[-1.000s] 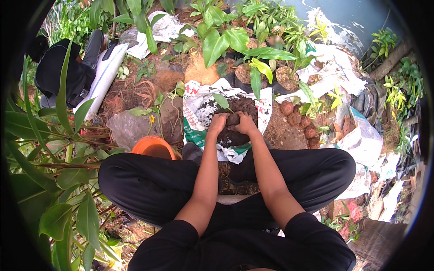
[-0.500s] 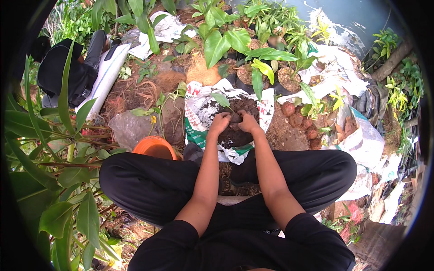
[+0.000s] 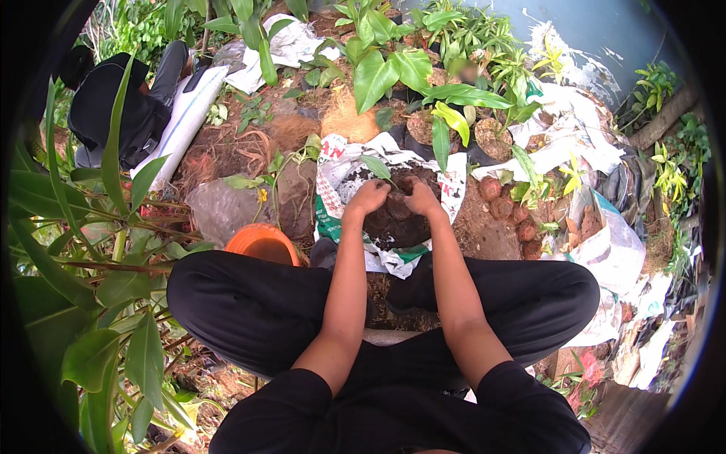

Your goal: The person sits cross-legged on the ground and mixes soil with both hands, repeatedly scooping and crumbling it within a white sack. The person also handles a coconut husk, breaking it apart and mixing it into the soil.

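Observation:
My left hand and my right hand are closed around opposite sides of a dark, rounded soil clump. A seedling with a single green leaf rises from beside the fingers, leaning to the left. Whether a thin bag wraps the clump, I cannot tell. Beneath it lies loose dark soil, heaped on an opened white sack with green and red print. White grains are mixed into the soil at its left side. My fingertips are partly hidden by the clump.
An orange pot stands left of the sack, by my knee. Round brown husks lie to the right. Potted plants line the far side. A person in black sits at far left beside a long white sack.
My hands stay on the soil clump, with the right fingers slightly shifted around its far side. The whole view has moved a little, so everything sits slightly lower and further right.

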